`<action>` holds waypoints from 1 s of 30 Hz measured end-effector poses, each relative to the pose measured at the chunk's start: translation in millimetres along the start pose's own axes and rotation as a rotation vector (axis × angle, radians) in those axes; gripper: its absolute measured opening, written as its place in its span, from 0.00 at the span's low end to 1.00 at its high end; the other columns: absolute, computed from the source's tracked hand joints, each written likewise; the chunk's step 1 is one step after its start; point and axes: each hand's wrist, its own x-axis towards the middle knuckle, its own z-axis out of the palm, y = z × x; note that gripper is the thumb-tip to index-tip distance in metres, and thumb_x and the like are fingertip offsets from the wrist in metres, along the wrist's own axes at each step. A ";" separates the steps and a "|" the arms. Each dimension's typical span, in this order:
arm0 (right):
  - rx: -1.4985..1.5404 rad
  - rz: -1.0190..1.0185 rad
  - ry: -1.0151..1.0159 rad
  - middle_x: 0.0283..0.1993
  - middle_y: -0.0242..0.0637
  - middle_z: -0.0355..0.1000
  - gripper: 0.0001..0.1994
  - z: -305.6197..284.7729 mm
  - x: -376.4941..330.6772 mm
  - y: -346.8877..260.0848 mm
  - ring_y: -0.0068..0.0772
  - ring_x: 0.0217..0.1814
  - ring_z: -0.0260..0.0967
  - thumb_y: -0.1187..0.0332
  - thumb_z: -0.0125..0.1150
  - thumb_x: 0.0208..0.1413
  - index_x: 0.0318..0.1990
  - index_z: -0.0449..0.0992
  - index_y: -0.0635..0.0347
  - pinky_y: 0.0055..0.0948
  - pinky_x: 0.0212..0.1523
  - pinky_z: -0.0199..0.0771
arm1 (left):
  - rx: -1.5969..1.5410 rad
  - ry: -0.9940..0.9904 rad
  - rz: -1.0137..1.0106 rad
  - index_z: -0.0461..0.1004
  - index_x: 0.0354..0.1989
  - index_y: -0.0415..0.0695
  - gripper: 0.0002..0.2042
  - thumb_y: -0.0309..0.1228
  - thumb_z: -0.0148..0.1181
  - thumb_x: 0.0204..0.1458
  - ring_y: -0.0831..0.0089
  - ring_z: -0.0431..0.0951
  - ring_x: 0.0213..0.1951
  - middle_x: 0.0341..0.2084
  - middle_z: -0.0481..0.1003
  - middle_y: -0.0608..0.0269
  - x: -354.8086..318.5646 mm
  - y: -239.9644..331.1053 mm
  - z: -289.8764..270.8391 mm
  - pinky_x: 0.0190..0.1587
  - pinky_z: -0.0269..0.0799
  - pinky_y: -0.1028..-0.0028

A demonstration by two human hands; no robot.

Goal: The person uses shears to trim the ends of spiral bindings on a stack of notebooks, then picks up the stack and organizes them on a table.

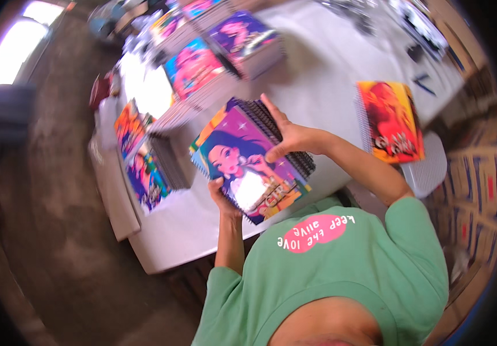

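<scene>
Between both hands I hold a stack of spiral notebooks, tilted above the near edge of the table. Its top cover is purple with a cartoon figure, and a bright glare whitens part of it. My left hand grips the lower left side, thumb on the cover. On the upper right side, my right hand is closed along the dark spiral bindings, with its thumb over the cover. The fingers beneath the stack are hidden. Off to the right lies a single red and yellow spiral notebook.
A white table carries several notebook piles at the back and another pile at the left. Small dark tools lie at the far right. A pale plastic stool and cardboard boxes stand right of the table.
</scene>
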 end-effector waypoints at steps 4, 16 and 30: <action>0.329 -0.251 -0.137 0.71 0.49 0.33 0.75 47.4 49.9 -5.5 0.39 0.73 0.31 0.58 0.81 0.24 0.64 0.11 0.50 0.37 0.69 0.35 | 0.181 0.082 0.285 0.71 0.44 0.40 0.22 0.30 0.55 0.34 0.66 0.75 0.39 0.33 0.74 0.61 0.5 32.4 -65.4 0.43 0.72 0.68; -0.254 -0.336 -0.354 0.72 0.47 0.28 0.65 65.6 88.1 98.0 0.41 0.73 0.33 0.67 0.76 0.30 0.68 0.23 0.52 0.38 0.68 0.42 | 1.267 -0.404 0.054 0.21 0.64 0.38 0.73 0.54 0.74 0.18 0.58 0.46 0.66 0.64 0.41 0.44 19.1 84.5 -219.6 0.67 0.35 0.63; 0.712 0.352 -0.210 0.47 0.39 0.70 0.31 74.2 153.4 19.9 0.35 0.48 0.70 0.69 0.59 0.37 0.55 0.64 0.62 0.34 0.49 0.72 | 0.609 0.245 0.108 0.25 0.67 0.44 0.57 0.44 0.62 0.34 0.54 0.58 0.60 0.61 0.47 0.41 53.0 153.7 -43.0 0.61 0.54 0.62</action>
